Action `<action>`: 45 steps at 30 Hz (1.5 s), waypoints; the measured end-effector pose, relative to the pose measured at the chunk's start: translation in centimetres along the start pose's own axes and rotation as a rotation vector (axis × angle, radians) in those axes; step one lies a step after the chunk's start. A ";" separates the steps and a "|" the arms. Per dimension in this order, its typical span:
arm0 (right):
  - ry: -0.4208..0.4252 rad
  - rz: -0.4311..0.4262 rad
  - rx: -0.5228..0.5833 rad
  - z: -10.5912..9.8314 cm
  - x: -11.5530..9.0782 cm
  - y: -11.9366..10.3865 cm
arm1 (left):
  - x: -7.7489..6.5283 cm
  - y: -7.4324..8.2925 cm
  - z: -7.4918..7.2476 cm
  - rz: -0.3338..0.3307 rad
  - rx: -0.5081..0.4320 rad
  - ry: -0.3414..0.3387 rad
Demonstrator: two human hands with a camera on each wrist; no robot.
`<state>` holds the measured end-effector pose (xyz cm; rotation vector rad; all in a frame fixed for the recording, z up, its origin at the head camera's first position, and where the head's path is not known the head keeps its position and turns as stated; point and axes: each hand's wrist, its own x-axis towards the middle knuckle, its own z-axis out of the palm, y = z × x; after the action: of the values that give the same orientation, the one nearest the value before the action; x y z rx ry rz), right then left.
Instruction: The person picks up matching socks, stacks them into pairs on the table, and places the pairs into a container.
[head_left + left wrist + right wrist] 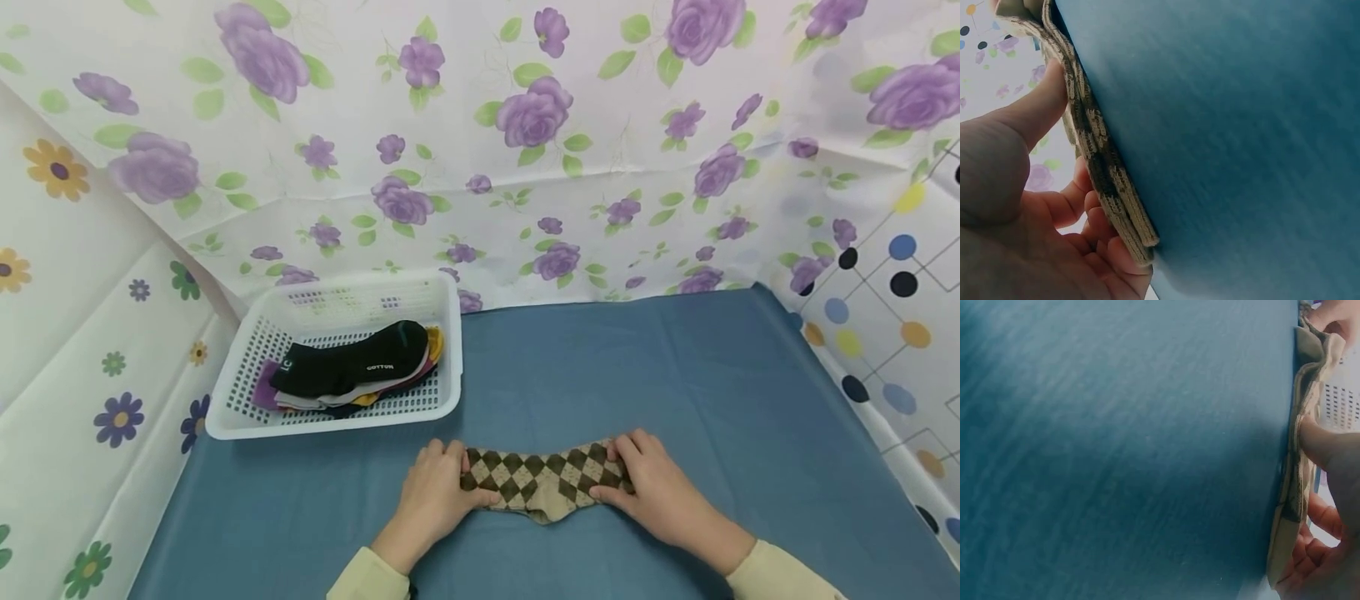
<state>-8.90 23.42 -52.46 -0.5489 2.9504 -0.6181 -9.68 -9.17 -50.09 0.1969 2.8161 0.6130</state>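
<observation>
A pair of beige and dark brown argyle socks (536, 482) lies stretched sideways on the blue cloth, one laid over the other. Its left end is held by my left hand (437, 492), thumb along the near edge and fingers at the far side. My right hand (658, 492) grips the other end in the same way. In the left wrist view the two layers of the socks (1100, 169) show edge-on between thumb and curled fingers. The right wrist view shows the socks (1294, 481) along the thumb, with the fingers partly hidden behind them.
A white perforated basket (337, 429) stands at the back left. Inside it lies a stack of folded socks, with black socks (352, 367) on top and purple, grey and yellow ones below. Blue cloth (637, 375) covers the table; flowered sheets (480, 225) hang behind and beside it.
</observation>
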 end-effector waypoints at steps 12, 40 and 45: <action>0.011 0.100 -0.024 -0.5 1.4 -3.7 | -0.5 2.8 0.3 0.048 0.139 0.144; 0.121 0.176 0.170 -4.1 1.3 -1.9 | -1.2 0.2 -2.0 -0.141 0.019 0.269; 0.028 0.283 0.161 -5.4 1.4 -0.5 | -1.1 -1.0 -2.8 -0.213 -0.053 0.253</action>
<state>-10.88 24.51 -47.30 -0.1060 2.8898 -0.8228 -9.46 -11.39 -47.83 -0.2020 2.9996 0.7051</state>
